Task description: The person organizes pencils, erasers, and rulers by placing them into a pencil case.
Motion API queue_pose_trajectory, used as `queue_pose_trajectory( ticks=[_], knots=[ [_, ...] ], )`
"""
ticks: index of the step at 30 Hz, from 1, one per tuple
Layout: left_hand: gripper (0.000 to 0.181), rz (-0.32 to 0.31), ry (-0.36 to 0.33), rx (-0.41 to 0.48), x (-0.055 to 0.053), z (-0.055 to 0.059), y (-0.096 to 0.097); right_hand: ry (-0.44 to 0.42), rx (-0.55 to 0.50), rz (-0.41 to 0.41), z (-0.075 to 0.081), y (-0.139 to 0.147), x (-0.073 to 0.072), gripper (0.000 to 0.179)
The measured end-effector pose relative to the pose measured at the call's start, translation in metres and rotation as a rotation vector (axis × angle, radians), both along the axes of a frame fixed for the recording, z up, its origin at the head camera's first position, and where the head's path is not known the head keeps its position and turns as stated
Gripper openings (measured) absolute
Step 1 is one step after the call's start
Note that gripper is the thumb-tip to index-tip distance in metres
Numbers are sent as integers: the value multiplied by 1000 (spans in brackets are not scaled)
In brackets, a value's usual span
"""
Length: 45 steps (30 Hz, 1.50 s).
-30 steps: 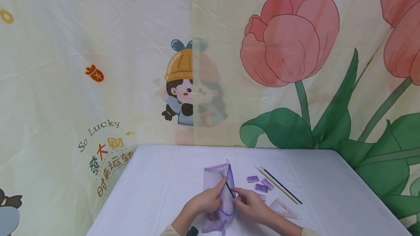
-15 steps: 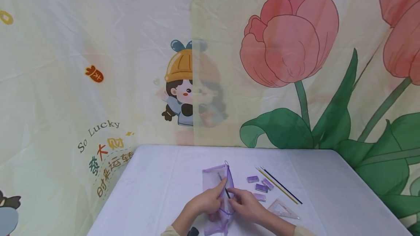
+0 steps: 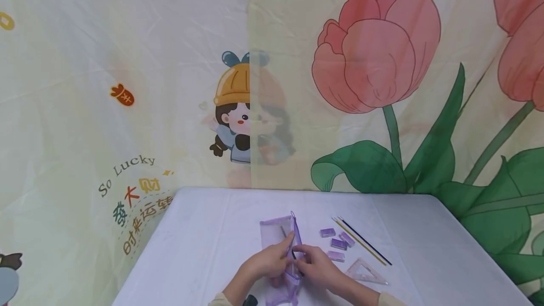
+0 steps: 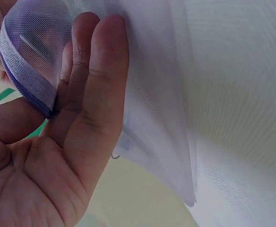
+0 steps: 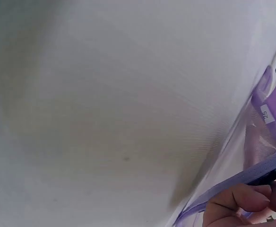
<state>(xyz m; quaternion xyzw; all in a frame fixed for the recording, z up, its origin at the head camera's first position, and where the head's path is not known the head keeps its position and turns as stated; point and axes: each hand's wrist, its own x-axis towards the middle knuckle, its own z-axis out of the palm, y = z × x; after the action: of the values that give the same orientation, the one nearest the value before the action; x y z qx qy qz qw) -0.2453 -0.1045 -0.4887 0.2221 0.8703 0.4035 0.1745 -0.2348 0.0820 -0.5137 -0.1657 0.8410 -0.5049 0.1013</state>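
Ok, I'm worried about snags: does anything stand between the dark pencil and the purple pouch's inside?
Nothing visible does: the dark pencil appears partly inside the purple pouch. The purple blocks and set square lie off to its right.

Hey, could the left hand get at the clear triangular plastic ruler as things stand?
Probably not easily: the left hand is holding the purple mesh pouch, and the right hand lies between it and the clear triangular plastic ruler.

Beyond the white-covered worktop [image 3: 204, 235] stands a pale, creased backdrop [image 3: 170, 51] printed, seen from the worktop's centre, with "So Lucky" lettering [image 3: 128, 166] at ten o'clock, a cartoon figure [image 3: 233, 119] at eleven and a large pink tulip [image 3: 377, 55] at one.
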Motion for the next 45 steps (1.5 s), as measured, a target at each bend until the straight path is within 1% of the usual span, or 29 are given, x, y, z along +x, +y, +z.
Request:
queue_pose_trajectory(
  ticks=[5, 9, 14, 17, 21, 24, 27, 31, 35, 40, 45],
  knots=[
    [70, 14, -20, 40, 0, 0, 0, -33, -34, 3, 1, -1, 1, 46],
    [67, 9, -3, 31, 0, 2, -1, -40, -44, -3, 0, -1, 1, 44],
    [64, -8, 44, 23, 0, 3, -1, -6, -68, -77, -2, -2, 0, 33],
    [64, -8, 52, 25, -1, 1, 0, -3, -70, -119, -4, -3, 0, 28],
    [65, 1, 44, 32, -3, 0, 0, 10, -47, -133, -5, -5, 1, 27],
    [65, 3, 56, 26, -3, 0, 0, 44, -27, -121, -6, -5, 1, 25],
    [65, 7, 52, 27, -3, 0, 0, 70, -11, -95, -7, -4, 1, 25],
    [64, 5, 59, 20, -2, 1, -1, 83, -14, -54, -9, -2, 3, 28],
    [63, 0, 76, 3, -2, 3, -1, 118, 0, -32, -9, -2, 4, 25],
    [64, 9, 58, 4, -1, 3, -1, 166, 27, -22, -7, 0, 3, 22],
    [64, 37, 14, 21, -1, 3, 0, 227, 84, -32, -3, 5, 1, 23]
  ],
)
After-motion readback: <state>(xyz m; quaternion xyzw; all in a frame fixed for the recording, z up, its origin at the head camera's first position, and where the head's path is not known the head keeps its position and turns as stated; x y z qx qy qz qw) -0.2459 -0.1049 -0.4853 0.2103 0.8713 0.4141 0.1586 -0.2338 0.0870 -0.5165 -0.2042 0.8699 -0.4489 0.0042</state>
